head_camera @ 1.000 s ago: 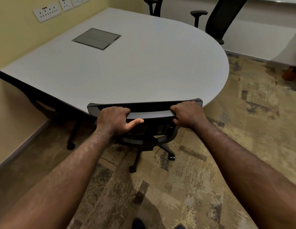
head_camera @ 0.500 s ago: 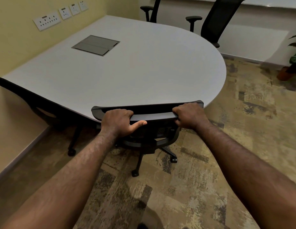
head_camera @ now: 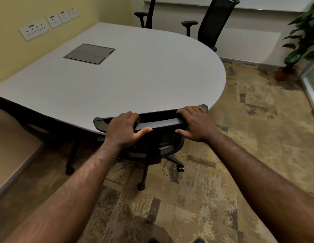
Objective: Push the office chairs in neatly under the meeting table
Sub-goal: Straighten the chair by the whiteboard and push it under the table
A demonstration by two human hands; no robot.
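Both hands, the left hand (head_camera: 123, 129) and right hand (head_camera: 196, 124), wrap fingers over the black mesh office chair's top rail (head_camera: 158, 120), which runs crosswise against the pale grey rounded meeting table (head_camera: 135, 76) edge directly ahead.

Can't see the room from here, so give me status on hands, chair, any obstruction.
Left hand and right hand both on chair backrest. Backrest at meeting table edge, seat underneath. Nothing visibly blocking.

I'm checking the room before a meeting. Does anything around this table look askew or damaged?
Nothing looks damaged or spilled. Both hands, left hand and right hand, rest on the near chair, whose back meets the table edge. The far right chair looks set back from the table and angled rather than tucked in.
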